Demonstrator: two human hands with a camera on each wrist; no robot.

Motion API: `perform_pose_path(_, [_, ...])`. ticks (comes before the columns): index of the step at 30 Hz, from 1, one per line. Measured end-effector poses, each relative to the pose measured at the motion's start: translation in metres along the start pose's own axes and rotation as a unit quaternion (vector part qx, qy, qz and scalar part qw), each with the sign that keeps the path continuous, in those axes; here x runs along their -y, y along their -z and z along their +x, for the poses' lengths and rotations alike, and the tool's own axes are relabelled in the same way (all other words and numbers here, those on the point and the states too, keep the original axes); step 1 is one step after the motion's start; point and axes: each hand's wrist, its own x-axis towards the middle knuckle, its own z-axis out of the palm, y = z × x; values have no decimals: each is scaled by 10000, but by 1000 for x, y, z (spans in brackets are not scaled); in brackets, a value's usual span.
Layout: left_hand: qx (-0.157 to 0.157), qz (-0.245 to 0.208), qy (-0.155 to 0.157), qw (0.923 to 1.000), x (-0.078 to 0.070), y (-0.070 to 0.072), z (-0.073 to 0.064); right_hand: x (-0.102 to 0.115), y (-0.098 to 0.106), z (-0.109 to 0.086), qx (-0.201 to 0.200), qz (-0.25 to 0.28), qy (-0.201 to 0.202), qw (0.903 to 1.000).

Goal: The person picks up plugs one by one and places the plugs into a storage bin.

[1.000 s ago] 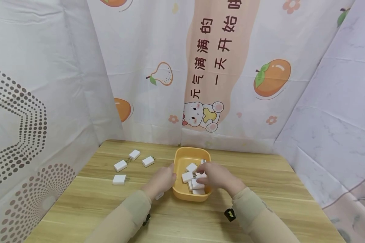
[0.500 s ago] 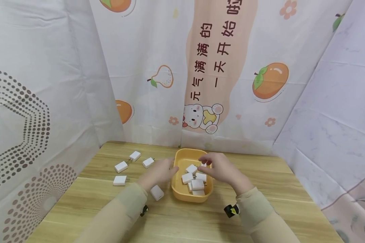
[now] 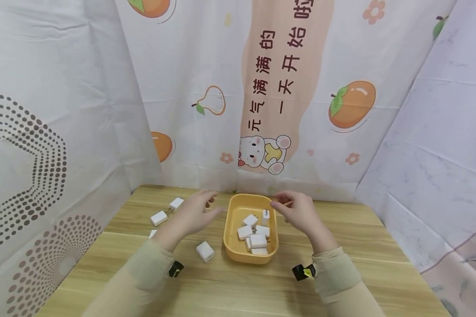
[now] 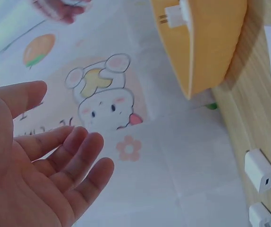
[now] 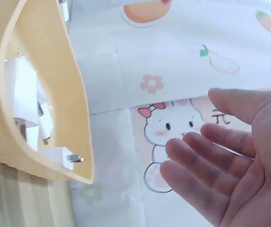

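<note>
A yellow plastic bin point(image 3: 231, 246) stands on the table with several white plug chargers point(image 3: 258, 241) piled in it. My left hand point(image 3: 190, 214) hovers to the left of the bin, its fingers loosely bent and holding nothing. In the left wrist view the palm of the left hand point(image 4: 46, 165) is bare. Off the bin's right rim, my right hand point(image 3: 297, 211) is raised with relaxed fingers. The right wrist view shows the right hand point(image 5: 220, 161) with nothing in its grasp. A single white charger point(image 3: 205, 251) lies between the left wrist and the bin.
Further chargers lie on the left of the wooden table point(image 3: 238, 290), such as one charger point(image 3: 158, 218) and another charger point(image 3: 176, 203) behind it. My left wrist partly covers a third charger point(image 3: 152, 234). A printed curtain point(image 3: 206, 145) hangs behind the table.
My right hand has come up out of the bin and moved right, away from the chargers. The left hand has left the bin's rim and moved left, uncovering the nearby charger.
</note>
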Motion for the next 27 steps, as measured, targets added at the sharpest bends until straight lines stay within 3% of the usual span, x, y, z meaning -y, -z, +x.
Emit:
perform_pose_path(6, [-301, -132, -49, 9994, 17, 10, -15, -22, -9, 4, -139, 649, -971, 9931])
perform_pose_path(13, [-618, -532, 120, 9966, 28, 19, -31, -56, -28, 4, -113, 1282, -1943, 9725])
perform_pose_path(18, [-946, -708, 162, 9929, 37, 22, -38, -72, -43, 0, -74, 1305, -2178, 9672])
perform_pose_path(22, [-1167, -758, 231, 9900, 45, 24, -42, -80, -54, -2, -79, 1175, -2137, 9698])
perform_pose_path(27, [-1232, -620, 301, 9900, 52, 30, -43, -83, -64, -4, -67, 1271, -2114, 9691])
